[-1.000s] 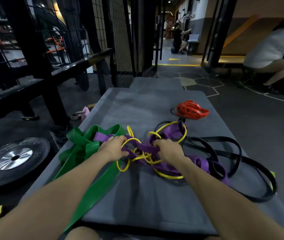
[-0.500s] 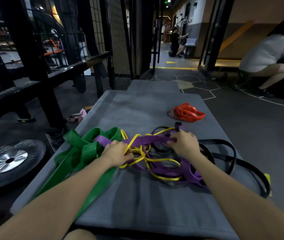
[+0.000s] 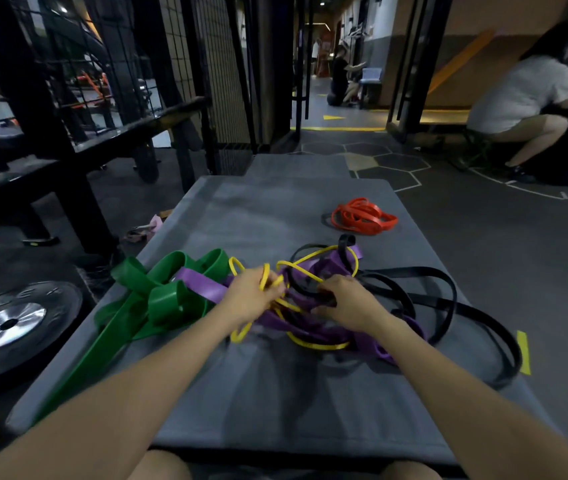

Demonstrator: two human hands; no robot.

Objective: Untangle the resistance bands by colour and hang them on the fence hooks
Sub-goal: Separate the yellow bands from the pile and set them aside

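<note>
Bands [image 3: 310, 317] — both hands [image 3: 251, 299] clutching.

Grey padded worktop [image 3: 248, 216], low on dark gym floor. On it: red bands [image 3: 362, 217] bunched alone at far right; nearer, one tangle w/ green band [image 3: 168, 299] at left, purple [image 3: 203, 289] & yellow [image 3: 317, 345] mid, black loops [image 3: 449, 303] right.

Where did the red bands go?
The red bands lie in a small pile of their own on the grey mat, far side and to the right, apart from the tangle, just beyond the black band.
</note>
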